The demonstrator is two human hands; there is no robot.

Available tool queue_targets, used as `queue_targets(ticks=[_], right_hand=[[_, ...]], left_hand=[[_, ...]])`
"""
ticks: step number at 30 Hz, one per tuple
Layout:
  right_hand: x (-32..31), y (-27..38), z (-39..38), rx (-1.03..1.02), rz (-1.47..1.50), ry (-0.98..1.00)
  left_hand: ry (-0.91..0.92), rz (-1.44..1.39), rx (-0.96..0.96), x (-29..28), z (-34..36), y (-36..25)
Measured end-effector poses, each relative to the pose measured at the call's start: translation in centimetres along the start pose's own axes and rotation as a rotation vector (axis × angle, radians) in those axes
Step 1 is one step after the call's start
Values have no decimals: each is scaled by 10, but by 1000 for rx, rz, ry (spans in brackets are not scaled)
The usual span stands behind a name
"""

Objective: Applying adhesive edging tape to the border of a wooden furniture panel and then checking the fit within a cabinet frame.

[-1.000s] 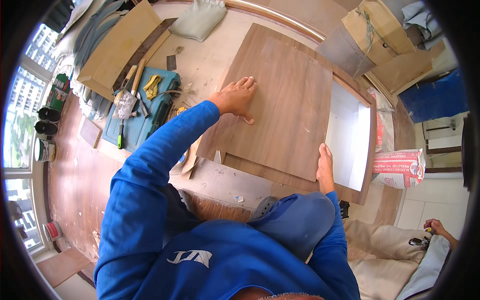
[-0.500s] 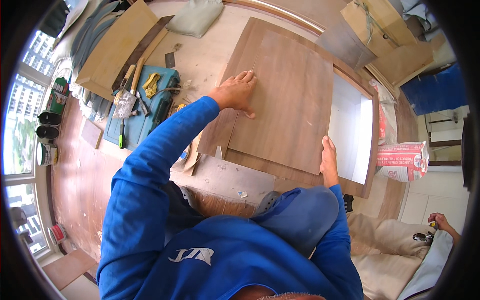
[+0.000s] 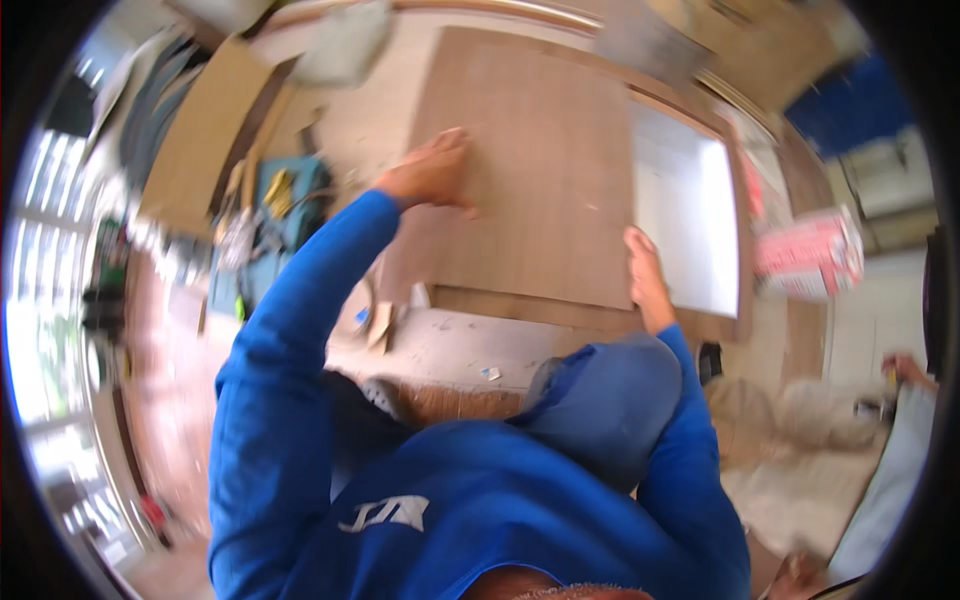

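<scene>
In front of me lies a shallow brown wood-grain cabinet or box (image 3: 742, 235) with a white interior (image 3: 685, 220) open along its right side. A flat wood-grain panel (image 3: 550, 190) covers the rest of it. My left hand (image 3: 435, 172) rests on the panel's left part, palm down, fingers spread. At the panel's lower right edge is my right hand (image 3: 647, 275), its thumb side up. It appears to grip that edge, though most of its fingers are hidden. The picture is blurred.
A teal tool case (image 3: 285, 215) with tools and a yellow item on top lies at left, beside a leaning board (image 3: 195, 145). Red-and-white bags (image 3: 810, 250) sit at right. Another person's hand (image 3: 905, 370) shows at the lower right. A grey sack (image 3: 345, 45) lies behind.
My view has shifted, so the cabinet and panel appear further left and higher. Both hands keep about the same places on the panel. The other person has moved slightly at lower right.
</scene>
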State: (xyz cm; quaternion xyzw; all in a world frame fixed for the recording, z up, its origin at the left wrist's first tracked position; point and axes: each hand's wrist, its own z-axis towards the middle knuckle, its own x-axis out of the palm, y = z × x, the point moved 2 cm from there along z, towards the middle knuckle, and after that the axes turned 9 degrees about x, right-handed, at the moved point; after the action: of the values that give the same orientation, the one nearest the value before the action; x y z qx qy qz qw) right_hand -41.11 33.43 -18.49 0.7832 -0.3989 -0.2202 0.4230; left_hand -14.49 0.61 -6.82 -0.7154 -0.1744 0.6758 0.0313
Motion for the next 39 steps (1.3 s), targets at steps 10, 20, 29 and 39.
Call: queue_targets(ticks=[10,20,29,39], right_hand=[[31,24,-38,-80,-28,48],[23,15,-23,-115,-14,60],[-136,50,71,-140,-1116,-81],[-189,14,130,218,-1619,-22]], left_hand=[[62,59,-116,0,-6,-5],[71,52,-75,5,2,-2],[155,105,-139,0,14,-13],[142,16,-168,3,9,-13]])
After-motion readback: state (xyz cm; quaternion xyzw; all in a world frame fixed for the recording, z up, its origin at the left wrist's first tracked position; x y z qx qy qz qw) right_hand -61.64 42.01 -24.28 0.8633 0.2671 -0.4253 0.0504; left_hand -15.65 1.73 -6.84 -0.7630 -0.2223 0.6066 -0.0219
